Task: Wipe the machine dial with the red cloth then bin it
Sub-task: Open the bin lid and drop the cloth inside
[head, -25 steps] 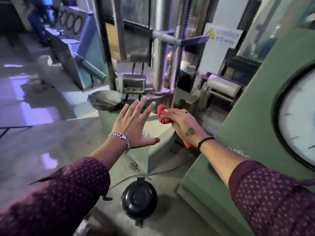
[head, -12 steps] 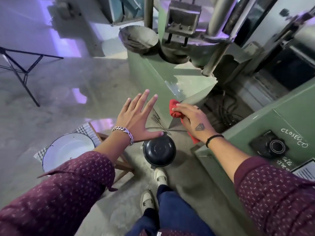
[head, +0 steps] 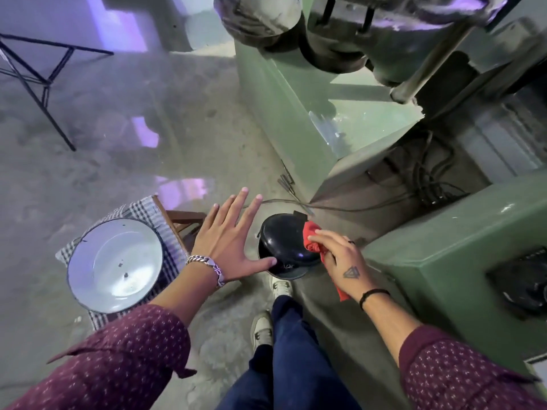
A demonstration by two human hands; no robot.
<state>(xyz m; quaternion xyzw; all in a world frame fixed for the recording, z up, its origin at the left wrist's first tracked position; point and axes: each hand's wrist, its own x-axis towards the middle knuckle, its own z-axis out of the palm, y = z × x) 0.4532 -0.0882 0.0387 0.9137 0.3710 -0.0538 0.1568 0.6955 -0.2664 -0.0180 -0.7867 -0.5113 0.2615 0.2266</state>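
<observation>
My right hand (head: 340,258) grips the red cloth (head: 311,239), bunched at the fingers with a tail hanging out below the wrist. It hovers over the right side of a black round bin (head: 284,247) with a closed domed lid, standing on the floor. My left hand (head: 233,241) is spread flat, fingers apart, just left of the bin, its thumb over the bin's left rim. The machine dial is out of view.
The green machine cabinet (head: 444,261) stands to the right, its green base (head: 310,119) ahead with cables (head: 426,179) on the floor between them. A white enamel basin (head: 115,261) sits on a checked cloth over a wooden stool at left. My feet (head: 266,329) stand below the bin.
The view has tilted down from the machine to the floor. Both hands have lowered toward the black bin, the right one still carrying the red cloth.
</observation>
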